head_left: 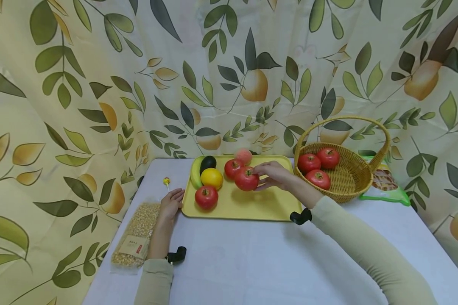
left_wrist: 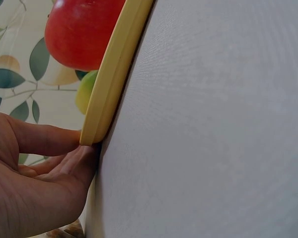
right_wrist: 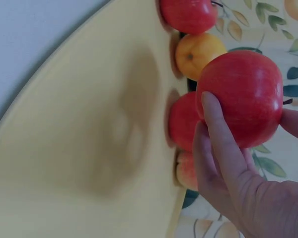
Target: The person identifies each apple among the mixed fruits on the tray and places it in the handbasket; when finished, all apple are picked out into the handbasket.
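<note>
Over the middle of the yellow tray [head_left: 252, 211], here's the right hand [head_left: 276, 174] with a red apple [head_left: 246, 178] in its fingertips, thumb on one side, fingers on the other, the fruit up off the surface with its shadow beneath! Just beyond sit a second apple [head_left: 232, 167] and a peach [head_left: 243, 156]. Over at the tray's left edge, the left hand [head_left: 171, 204] pinches the rim, a lollipop [head_left: 166, 181] just beside it.

Now, the danger! That apple looks smooth and it's only a fingertip hold; should the pinch loosen, it could drop and knock its neighbours rolling. Watch the left side, too: a tug or lift on that rim could tilt the tray and set the orange [head_left: 212, 178] and the near-left apple [head_left: 206, 198] off. To the right, the wicker basket [head_left: 351, 173] holds three apples; a careless forearm could bump it.
</note>
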A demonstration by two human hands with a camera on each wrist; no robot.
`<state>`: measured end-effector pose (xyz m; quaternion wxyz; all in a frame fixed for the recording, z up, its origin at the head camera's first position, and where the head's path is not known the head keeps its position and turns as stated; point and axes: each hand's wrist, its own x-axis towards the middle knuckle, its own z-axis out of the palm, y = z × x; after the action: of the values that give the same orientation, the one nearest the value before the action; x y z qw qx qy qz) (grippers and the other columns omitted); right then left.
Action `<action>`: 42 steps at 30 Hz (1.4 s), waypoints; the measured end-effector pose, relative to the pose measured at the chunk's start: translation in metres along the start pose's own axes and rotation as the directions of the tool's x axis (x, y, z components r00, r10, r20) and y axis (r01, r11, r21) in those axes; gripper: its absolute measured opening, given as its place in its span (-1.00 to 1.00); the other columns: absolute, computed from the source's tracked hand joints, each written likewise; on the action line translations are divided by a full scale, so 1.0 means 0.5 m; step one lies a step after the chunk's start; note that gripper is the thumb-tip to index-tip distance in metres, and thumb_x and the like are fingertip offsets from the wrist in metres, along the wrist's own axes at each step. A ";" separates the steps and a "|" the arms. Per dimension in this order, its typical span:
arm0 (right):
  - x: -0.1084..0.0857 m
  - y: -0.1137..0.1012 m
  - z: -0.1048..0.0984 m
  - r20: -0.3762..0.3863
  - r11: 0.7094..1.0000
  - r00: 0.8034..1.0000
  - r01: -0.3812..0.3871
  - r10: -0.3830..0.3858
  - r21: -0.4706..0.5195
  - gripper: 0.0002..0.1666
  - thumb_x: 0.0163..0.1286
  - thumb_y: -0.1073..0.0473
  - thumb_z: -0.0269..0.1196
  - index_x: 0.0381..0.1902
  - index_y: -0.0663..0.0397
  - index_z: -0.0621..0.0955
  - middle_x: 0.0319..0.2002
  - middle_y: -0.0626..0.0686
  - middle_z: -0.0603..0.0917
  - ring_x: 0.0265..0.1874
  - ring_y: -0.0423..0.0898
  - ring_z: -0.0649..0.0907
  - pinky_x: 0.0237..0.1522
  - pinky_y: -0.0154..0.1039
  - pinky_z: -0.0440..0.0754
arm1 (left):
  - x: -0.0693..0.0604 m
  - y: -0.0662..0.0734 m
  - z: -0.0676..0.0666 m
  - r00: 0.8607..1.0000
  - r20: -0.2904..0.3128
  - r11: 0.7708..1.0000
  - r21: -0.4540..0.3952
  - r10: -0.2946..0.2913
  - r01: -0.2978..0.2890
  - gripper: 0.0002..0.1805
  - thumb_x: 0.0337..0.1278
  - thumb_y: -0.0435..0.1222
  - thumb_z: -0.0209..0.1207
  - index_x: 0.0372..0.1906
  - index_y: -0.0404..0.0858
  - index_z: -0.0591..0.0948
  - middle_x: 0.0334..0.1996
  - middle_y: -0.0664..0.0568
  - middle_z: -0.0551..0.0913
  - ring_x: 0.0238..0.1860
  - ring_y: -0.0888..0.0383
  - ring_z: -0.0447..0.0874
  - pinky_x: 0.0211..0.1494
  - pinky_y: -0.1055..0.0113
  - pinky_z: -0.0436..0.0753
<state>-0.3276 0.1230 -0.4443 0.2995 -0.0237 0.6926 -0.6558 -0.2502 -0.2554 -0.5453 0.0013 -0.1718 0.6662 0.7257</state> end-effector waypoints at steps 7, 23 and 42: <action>-0.020 -0.012 -0.008 -0.008 0.999 1.000 0.020 -0.020 -0.034 -0.39 0.53 0.17 0.22 0.38 0.46 0.41 0.21 0.31 0.52 0.12 0.36 0.69 0.03 0.18 0.72 | -0.003 0.002 0.001 1.000 0.014 1.000 -0.014 0.005 -0.004 -0.18 0.02 -0.84 -0.15 0.52 -0.55 0.24 0.49 -0.43 0.33 0.55 -0.21 0.27 0.57 0.07 0.32; -0.050 -0.028 -0.040 0.012 0.997 1.000 0.016 -0.015 -0.074 -0.35 0.55 0.15 0.20 0.44 0.42 0.35 0.34 0.33 0.42 0.24 0.41 0.60 0.16 0.22 0.64 | -0.003 0.003 0.000 1.000 0.003 1.000 -0.015 -0.009 0.009 -0.18 0.04 -0.83 -0.12 0.52 -0.51 0.27 0.49 -0.39 0.35 0.54 -0.18 0.30 0.56 0.09 0.34; -0.083 -0.030 -0.089 -0.020 0.997 0.999 0.023 -0.025 -0.080 -0.29 0.55 0.18 0.20 0.50 0.43 0.28 0.39 0.38 0.36 0.28 0.46 0.54 0.11 0.19 0.69 | -0.003 0.004 0.001 1.000 0.006 1.000 -0.015 -0.005 0.005 -0.18 0.03 -0.84 -0.14 0.52 -0.55 0.25 0.49 -0.42 0.34 0.55 -0.20 0.28 0.56 0.07 0.33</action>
<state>-0.3190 0.1782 -0.4161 0.2832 -0.0372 0.7208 -0.6316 -0.2493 -0.2548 -0.5430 0.0038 -0.1715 0.6604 0.7311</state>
